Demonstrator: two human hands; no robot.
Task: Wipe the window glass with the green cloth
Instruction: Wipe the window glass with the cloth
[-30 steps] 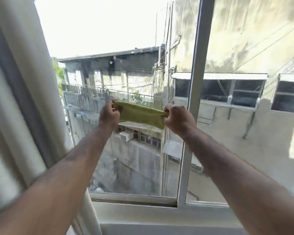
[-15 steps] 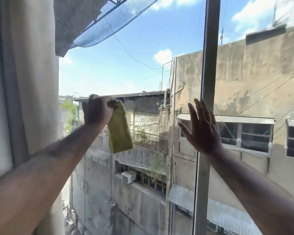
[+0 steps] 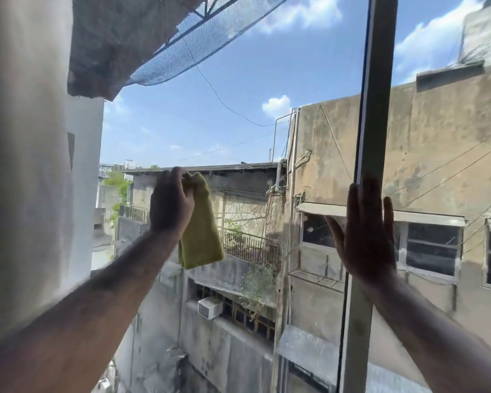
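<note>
My left hand [image 3: 170, 204] is raised in front of the left window pane [image 3: 238, 114] and grips the top of the green cloth [image 3: 201, 236], which hangs down folded below my fist. My right hand [image 3: 364, 236] is open, fingers spread and pointing up, its palm facing the vertical window frame bar [image 3: 376, 89]. Whether the cloth or the palm touches the glass cannot be told.
A pale curtain [image 3: 26, 165] hangs along the left edge beside my left arm. The right pane [image 3: 442, 137] lies beyond the frame bar. Outside are concrete buildings, a blue net overhead and an air conditioner unit [image 3: 209, 307] below.
My right hand let go of the cloth and opened flat by the frame bar. My left hand lifted the cloth, which now hangs down. The view tilted upward.
</note>
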